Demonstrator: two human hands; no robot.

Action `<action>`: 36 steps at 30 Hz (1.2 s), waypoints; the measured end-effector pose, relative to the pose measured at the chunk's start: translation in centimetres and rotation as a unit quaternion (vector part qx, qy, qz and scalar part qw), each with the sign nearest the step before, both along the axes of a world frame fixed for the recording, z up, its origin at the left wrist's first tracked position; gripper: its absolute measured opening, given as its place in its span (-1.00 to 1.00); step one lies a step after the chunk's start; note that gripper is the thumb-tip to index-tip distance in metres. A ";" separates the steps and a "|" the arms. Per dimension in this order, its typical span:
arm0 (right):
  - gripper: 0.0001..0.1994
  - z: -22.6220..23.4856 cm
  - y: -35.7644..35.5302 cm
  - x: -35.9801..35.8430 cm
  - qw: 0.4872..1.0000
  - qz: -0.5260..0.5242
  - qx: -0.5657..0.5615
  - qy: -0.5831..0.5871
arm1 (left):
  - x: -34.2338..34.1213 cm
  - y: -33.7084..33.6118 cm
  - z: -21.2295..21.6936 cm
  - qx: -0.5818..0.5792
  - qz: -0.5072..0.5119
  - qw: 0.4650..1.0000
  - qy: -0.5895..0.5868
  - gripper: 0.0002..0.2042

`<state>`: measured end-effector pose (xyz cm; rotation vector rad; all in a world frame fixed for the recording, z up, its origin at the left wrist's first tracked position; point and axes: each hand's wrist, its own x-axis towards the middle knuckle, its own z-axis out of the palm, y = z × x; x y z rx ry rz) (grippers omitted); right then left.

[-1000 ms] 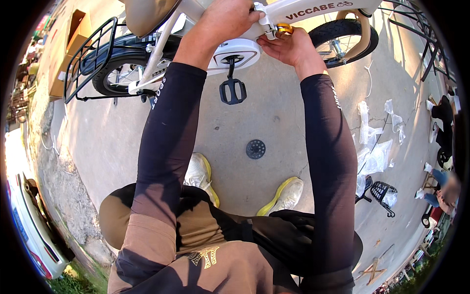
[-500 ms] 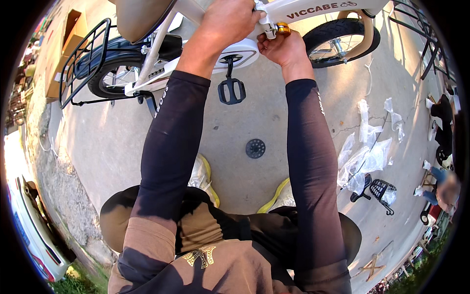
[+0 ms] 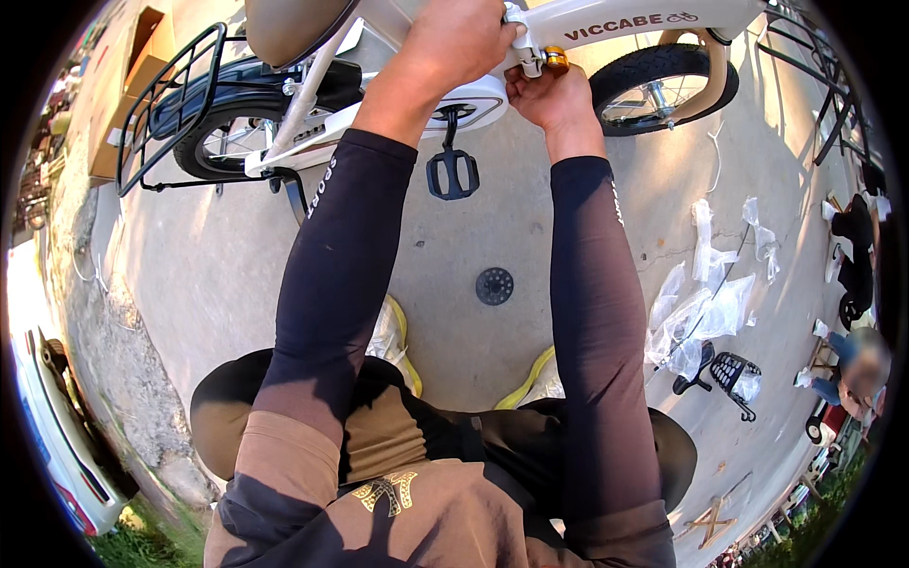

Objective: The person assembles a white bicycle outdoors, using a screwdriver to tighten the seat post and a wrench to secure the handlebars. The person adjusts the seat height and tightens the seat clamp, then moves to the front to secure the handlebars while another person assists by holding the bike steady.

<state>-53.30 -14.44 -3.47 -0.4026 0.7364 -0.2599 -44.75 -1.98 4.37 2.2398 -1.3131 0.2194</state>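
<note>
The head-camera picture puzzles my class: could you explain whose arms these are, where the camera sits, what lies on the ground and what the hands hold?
The camera is worn on a person's head and looks down, so the dark-sleeved arms are the wearer's own. The fisheye lens bends straight edges. The left hand grips the cream bicycle frame. The right hand sits under the frame at a small gold part. Below hangs a black pedal. On the concrete ground lie a round dark disc and clear plastic wrapping.

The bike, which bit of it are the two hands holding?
Both grip the white bicycle frame at its middle joint: the left hand from above, the right hand from beneath, by a small gold part.
</note>
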 end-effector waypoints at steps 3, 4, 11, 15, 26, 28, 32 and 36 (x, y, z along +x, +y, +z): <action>-0.60 0.7 -0.6 -1.4 0.999 0.028 -0.040 0.015 | -0.2 -0.2 1.0 0.014 0.010 0.997 0.078 -0.73; -0.60 0.7 -1.2 -1.7 0.997 0.039 -0.062 0.015 | -0.2 -0.3 1.2 0.023 0.012 0.996 0.084 -0.72; -0.56 1.4 -3.6 -6.2 0.984 0.090 -0.139 -0.067 | -0.6 0.2 1.3 0.017 0.039 0.997 0.067 -0.71; -0.63 2.5 -3.8 -6.9 0.966 0.049 -0.252 -0.017 | -1.2 -0.3 1.3 0.000 0.046 0.996 0.071 -0.71; -0.59 4.9 -2.3 -6.8 0.893 0.084 -0.434 0.082 | -8.7 1.5 -1.5 -0.470 0.080 0.642 0.600 -0.78; -0.58 5.4 -1.7 -6.5 0.902 0.087 -0.416 0.076 | -9.7 1.6 -3.0 -0.521 0.079 0.545 0.652 -0.77; -0.61 6.2 -1.9 -6.3 0.891 0.106 -0.428 0.111 | -11.2 1.1 -3.6 -0.510 0.084 0.524 0.677 -0.74; -0.61 6.1 -3.7 -6.1 0.905 0.142 -0.384 0.111 | -12.3 0.2 -4.3 -0.483 0.095 0.561 0.666 -0.70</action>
